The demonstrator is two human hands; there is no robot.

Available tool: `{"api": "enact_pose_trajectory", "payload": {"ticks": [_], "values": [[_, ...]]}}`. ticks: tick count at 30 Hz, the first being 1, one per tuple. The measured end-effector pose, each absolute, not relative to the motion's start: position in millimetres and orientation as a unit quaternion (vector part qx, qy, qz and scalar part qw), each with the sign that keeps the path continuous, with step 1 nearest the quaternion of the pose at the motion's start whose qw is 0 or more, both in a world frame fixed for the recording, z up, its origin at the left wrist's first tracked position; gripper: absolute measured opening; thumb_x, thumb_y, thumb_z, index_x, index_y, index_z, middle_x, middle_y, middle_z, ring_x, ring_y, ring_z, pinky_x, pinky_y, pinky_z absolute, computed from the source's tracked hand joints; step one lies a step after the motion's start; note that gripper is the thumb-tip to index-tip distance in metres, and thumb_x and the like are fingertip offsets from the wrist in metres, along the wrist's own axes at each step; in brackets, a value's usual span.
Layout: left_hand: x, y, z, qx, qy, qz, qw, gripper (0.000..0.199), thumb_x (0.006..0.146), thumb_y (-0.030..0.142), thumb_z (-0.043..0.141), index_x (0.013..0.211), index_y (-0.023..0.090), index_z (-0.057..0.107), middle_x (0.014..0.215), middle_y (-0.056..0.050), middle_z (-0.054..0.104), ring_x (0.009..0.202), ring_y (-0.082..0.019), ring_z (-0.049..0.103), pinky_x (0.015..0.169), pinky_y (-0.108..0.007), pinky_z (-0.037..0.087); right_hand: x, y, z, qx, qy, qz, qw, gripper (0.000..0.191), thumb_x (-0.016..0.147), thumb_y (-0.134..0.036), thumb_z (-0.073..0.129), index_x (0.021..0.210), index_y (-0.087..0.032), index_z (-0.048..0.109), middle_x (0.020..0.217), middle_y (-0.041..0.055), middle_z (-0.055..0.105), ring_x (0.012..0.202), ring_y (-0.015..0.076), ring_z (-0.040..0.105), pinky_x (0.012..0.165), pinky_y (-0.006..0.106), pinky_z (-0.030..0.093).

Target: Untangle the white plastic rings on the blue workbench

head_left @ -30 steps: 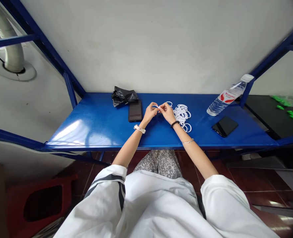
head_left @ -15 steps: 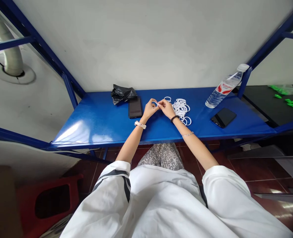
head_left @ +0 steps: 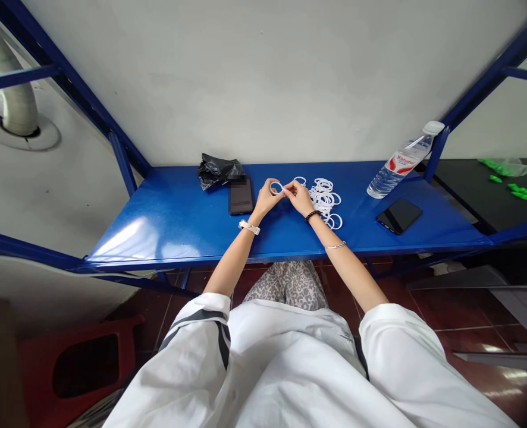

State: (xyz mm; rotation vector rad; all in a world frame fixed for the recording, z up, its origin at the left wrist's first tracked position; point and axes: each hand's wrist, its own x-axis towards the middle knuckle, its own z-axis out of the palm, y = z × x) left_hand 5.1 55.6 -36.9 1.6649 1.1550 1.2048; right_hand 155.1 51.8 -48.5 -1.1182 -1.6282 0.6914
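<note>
Over the blue table, my left hand grips a thin white ring that stands up between its thumb and fingers. My right hand pinches the right side of the same ring, its fingertips almost meeting those of the left. Just right of my right hand lies a loose pile of white rings, with a single white ring behind that hand and partly hidden by it. The exact hold of the right fingertips is too small to make out.
Left of my hands, a dark phone touches a crumpled black plastic bag. A water bottle and a black phone are on the right. Blue frame bars flank the table; green pieces lie on a black surface beyond.
The white ring in my hands has turned to face the camera more, showing a rounder opening. Both hands stay together in nearly the same place; the whole view has shifted slightly.
</note>
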Motion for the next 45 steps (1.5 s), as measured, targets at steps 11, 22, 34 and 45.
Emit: {"api": "enact_pose_trajectory", "payload": {"ticks": [11, 22, 34, 45], "values": [[3.1, 57.1, -38.1, 0.643, 0.428, 0.484, 0.412, 0.042, 0.074, 0.017, 0.073, 0.112, 0.015, 0.057, 0.053, 0.01, 0.047, 0.047, -0.007, 0.041, 0.052, -0.021, 0.033, 154.9, 51.0, -48.3, -0.46, -0.665, 0.298, 0.508, 0.027, 0.083, -0.049, 0.065, 0.083, -0.023, 0.058, 0.085, 0.0057, 0.072, 0.076, 0.0229, 0.071, 0.077, 0.042, 0.06], [2.7, 59.7, -40.2, 0.648, 0.43, 0.478, 0.407, 0.044, 0.074, 0.017, 0.074, 0.115, 0.015, 0.057, 0.053, 0.01, 0.047, 0.046, -0.007, 0.042, 0.051, -0.021, 0.033, 155.9, 50.8, -46.9, -0.474, -0.673, 0.278, 0.495, 0.024, 0.082, -0.045, 0.066, 0.087, -0.022, 0.062, 0.081, 0.0045, 0.07, 0.075, 0.0203, 0.069, 0.074, 0.037, 0.06], [3.2, 57.1, -39.0, 0.657, 0.435, 0.473, 0.395, 0.038, 0.072, 0.013, 0.069, 0.108, 0.017, 0.057, 0.053, 0.01, 0.045, 0.046, -0.007, 0.039, 0.05, -0.021, 0.03, 155.1, 48.9, -44.3, -0.482, -0.673, 0.281, 0.485, 0.019, 0.085, -0.04, 0.064, 0.082, -0.022, 0.058, 0.083, 0.0052, 0.071, 0.076, 0.0223, 0.069, 0.078, 0.04, 0.058], [1.8, 57.1, -38.3, 0.675, 0.43, 0.462, 0.381, 0.036, 0.074, 0.018, 0.072, 0.108, 0.017, 0.059, 0.052, 0.009, 0.044, 0.047, -0.008, 0.041, 0.051, -0.021, 0.03, 155.3, 45.2, -39.9, -0.476, -0.684, 0.253, 0.491, 0.02, 0.085, -0.041, 0.063, 0.078, -0.024, 0.054, 0.083, 0.005, 0.073, 0.082, 0.0247, 0.07, 0.081, 0.042, 0.056]]}}
